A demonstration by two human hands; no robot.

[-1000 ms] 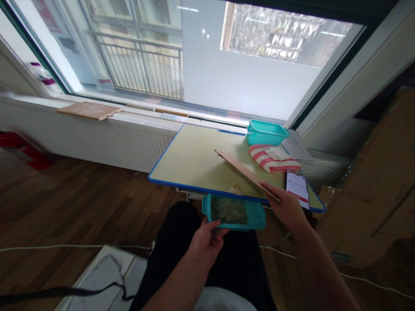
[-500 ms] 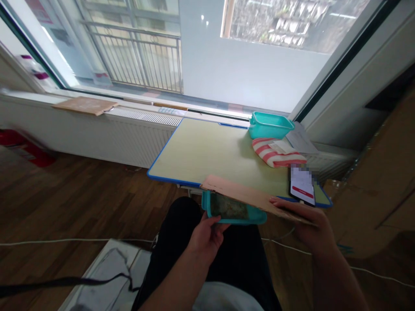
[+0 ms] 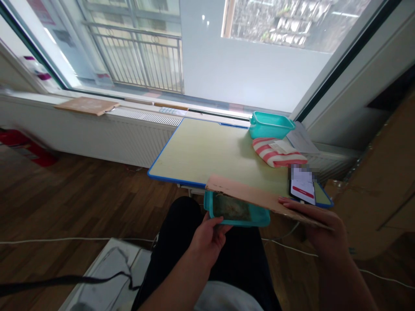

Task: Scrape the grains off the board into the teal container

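Note:
In my left hand (image 3: 210,237) is a shallow turquoise plastic tray (image 3: 259,218), gripped by its near left rim, thumb on top. Something dark and brownish-green (image 3: 231,208) covers part of its floor; I cannot make out what it is. My right hand (image 3: 319,224) holds a flat piece of cardboard (image 3: 246,194) at its right end. The board slants over the far side of the tray and hides that part, close above the table's front edge. Both things are above my lap.
A pale table (image 3: 207,147) with blue edging stands ahead. On its right are a turquoise basin (image 3: 272,126), a red-and-white striped cloth (image 3: 272,155) and a phone (image 3: 302,185). Large cardboard (image 3: 382,181) stands at right. A white cable (image 3: 81,239) crosses the floor.
The cardboard and my right hand have shifted a little to the right. The tray in my left hand has moved slightly right and down with them.

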